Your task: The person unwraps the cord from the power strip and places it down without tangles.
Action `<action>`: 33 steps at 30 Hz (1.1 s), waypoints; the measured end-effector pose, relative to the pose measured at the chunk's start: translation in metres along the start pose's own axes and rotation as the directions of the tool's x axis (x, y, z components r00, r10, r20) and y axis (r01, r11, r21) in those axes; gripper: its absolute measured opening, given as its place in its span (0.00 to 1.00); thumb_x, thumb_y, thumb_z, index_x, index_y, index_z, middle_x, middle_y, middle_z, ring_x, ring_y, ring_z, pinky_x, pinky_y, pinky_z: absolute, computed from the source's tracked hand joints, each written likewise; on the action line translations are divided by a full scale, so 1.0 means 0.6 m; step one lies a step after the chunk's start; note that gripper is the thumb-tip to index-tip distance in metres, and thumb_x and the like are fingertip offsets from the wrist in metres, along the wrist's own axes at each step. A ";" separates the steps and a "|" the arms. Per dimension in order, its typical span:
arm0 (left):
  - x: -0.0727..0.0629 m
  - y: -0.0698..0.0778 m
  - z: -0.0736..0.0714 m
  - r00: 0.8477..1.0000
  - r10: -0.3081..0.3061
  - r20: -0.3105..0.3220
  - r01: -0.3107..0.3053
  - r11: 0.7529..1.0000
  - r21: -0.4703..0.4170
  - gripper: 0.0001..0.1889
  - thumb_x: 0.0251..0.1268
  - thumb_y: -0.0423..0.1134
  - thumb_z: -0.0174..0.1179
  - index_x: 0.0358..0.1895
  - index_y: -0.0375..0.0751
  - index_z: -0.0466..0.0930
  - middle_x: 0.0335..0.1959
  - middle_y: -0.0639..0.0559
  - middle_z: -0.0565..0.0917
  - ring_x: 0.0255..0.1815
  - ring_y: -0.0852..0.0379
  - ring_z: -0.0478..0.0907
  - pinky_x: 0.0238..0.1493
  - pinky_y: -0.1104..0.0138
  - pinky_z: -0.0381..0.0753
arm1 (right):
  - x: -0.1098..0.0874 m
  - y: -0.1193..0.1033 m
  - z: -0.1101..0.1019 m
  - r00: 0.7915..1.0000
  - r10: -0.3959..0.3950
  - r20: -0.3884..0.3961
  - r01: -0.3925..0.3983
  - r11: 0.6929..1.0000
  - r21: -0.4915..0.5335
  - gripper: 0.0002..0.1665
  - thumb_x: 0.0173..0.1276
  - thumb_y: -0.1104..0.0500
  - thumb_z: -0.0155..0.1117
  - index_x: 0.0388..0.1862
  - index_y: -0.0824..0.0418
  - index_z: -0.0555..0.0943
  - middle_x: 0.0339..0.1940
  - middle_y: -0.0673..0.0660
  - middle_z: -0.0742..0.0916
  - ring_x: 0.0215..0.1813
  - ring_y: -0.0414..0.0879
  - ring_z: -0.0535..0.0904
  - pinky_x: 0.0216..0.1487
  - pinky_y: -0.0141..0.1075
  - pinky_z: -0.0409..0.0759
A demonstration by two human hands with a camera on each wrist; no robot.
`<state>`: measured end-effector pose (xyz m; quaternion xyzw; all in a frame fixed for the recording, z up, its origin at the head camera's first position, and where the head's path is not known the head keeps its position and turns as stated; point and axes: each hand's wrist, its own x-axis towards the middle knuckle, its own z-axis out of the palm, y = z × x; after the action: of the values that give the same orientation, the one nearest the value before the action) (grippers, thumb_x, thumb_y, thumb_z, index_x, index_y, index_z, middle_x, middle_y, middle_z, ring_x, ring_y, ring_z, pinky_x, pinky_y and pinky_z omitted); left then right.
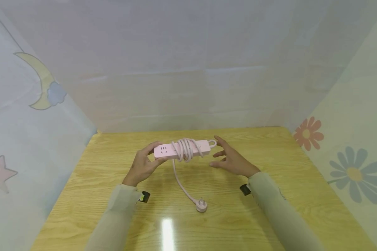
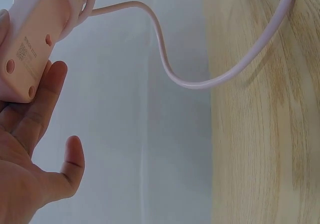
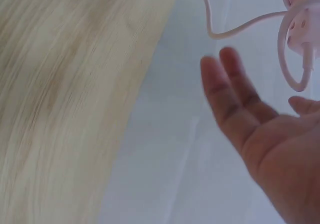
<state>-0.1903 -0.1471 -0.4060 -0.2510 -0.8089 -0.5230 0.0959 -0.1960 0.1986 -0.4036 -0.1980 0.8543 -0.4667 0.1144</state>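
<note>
Holding: 1 pink power strip (image 1: 165,150) w/ cord (image 1: 187,150) coiled round, in L hand (image 1: 142,165); R hand (image 1: 234,161), grip wide, nr far end; 3-pin plug (image 1: 201,206) on bench (image 1: 232,226).

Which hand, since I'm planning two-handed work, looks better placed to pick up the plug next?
Probably the right hand: it seems to hold nothing, while the left hand grips one end of the power strip.
</note>
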 end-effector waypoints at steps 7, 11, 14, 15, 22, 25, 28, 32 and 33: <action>0.001 0.001 0.000 1.000 0.022 -0.003 -0.022 1.000 -0.010 0.24 0.60 0.31 0.71 0.60 0.34 0.78 0.54 0.42 0.83 0.53 0.46 0.80 0.58 0.47 0.75 | 0.041 -0.008 0.000 0.994 0.000 0.107 -0.025 0.972 0.235 0.56 0.69 0.50 0.70 0.83 0.45 0.44 0.65 0.68 0.74 0.61 0.61 0.79 0.58 0.53 0.78; 0.002 -0.001 0.000 1.000 0.030 -0.003 -0.030 0.999 -0.019 0.23 0.60 0.31 0.71 0.59 0.34 0.78 0.54 0.41 0.84 0.53 0.46 0.80 0.58 0.47 0.75 | 0.055 -0.011 0.004 0.992 -0.031 0.120 -0.004 0.961 0.277 0.51 0.68 0.51 0.71 0.82 0.49 0.52 0.58 0.67 0.79 0.52 0.58 0.84 0.55 0.53 0.81; 0.001 0.000 -0.002 1.000 0.018 -0.004 -0.018 1.000 -0.019 0.24 0.60 0.31 0.71 0.60 0.34 0.78 0.53 0.42 0.83 0.54 0.46 0.80 0.58 0.47 0.75 | 0.059 -0.015 0.005 0.991 -0.046 0.128 0.004 0.952 0.305 0.49 0.68 0.53 0.71 0.81 0.51 0.55 0.61 0.67 0.75 0.50 0.58 0.84 0.53 0.53 0.81; 0.001 0.000 -0.002 1.000 0.016 -0.003 -0.016 1.000 -0.019 0.24 0.60 0.31 0.71 0.60 0.34 0.78 0.53 0.42 0.83 0.54 0.46 0.80 0.59 0.47 0.75 | 0.060 -0.015 0.004 0.991 -0.044 0.126 0.006 0.956 0.293 0.49 0.68 0.53 0.72 0.81 0.50 0.56 0.61 0.66 0.75 0.50 0.57 0.84 0.53 0.52 0.82; 0.000 -0.002 -0.004 1.000 0.022 0.002 -0.022 1.000 -0.012 0.24 0.60 0.32 0.71 0.60 0.34 0.78 0.53 0.42 0.83 0.54 0.46 0.80 0.57 0.48 0.76 | 0.063 -0.019 0.001 0.991 -0.066 0.114 0.049 0.988 0.146 0.41 0.68 0.53 0.71 0.76 0.58 0.66 0.63 0.63 0.77 0.57 0.58 0.80 0.54 0.50 0.80; -0.002 -0.002 -0.005 1.000 0.025 0.004 -0.024 1.000 -0.013 0.24 0.59 0.32 0.72 0.60 0.35 0.78 0.53 0.43 0.84 0.53 0.46 0.80 0.56 0.48 0.76 | 0.063 -0.020 0.000 0.993 -0.064 0.103 0.053 0.993 0.107 0.39 0.67 0.54 0.73 0.73 0.59 0.69 0.58 0.61 0.80 0.55 0.57 0.80 0.50 0.48 0.81; -0.003 -0.002 -0.005 1.000 0.029 0.008 -0.029 0.999 -0.013 0.24 0.58 0.32 0.73 0.59 0.36 0.79 0.52 0.45 0.84 0.52 0.48 0.80 0.56 0.48 0.76 | 0.063 -0.021 -0.001 0.993 -0.075 0.088 0.065 0.992 0.108 0.40 0.65 0.56 0.74 0.73 0.60 0.69 0.57 0.62 0.81 0.51 0.55 0.80 0.47 0.45 0.81; -0.004 -0.001 -0.003 0.999 0.038 0.011 -0.038 0.999 -0.008 0.25 0.57 0.31 0.73 0.59 0.37 0.79 0.52 0.45 0.84 0.53 0.49 0.80 0.57 0.48 0.76 | 0.061 -0.023 -0.003 0.993 -0.086 0.076 0.073 0.985 0.157 0.39 0.63 0.58 0.76 0.72 0.58 0.71 0.58 0.62 0.80 0.46 0.53 0.83 0.45 0.44 0.83; -0.004 -0.001 -0.003 0.999 0.041 0.014 -0.041 0.999 -0.006 0.25 0.57 0.31 0.73 0.59 0.37 0.79 0.53 0.45 0.84 0.53 0.49 0.80 0.58 0.48 0.76 | 0.060 -0.024 -0.003 0.993 -0.088 0.072 0.075 0.984 0.164 0.39 0.62 0.58 0.76 0.71 0.57 0.72 0.58 0.62 0.80 0.45 0.53 0.84 0.45 0.45 0.84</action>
<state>-0.1888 -0.1497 -0.4067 -0.2715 -0.8027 -0.5214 0.1003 -0.2257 0.1772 -0.3908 -0.2414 0.7998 -0.5303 0.1445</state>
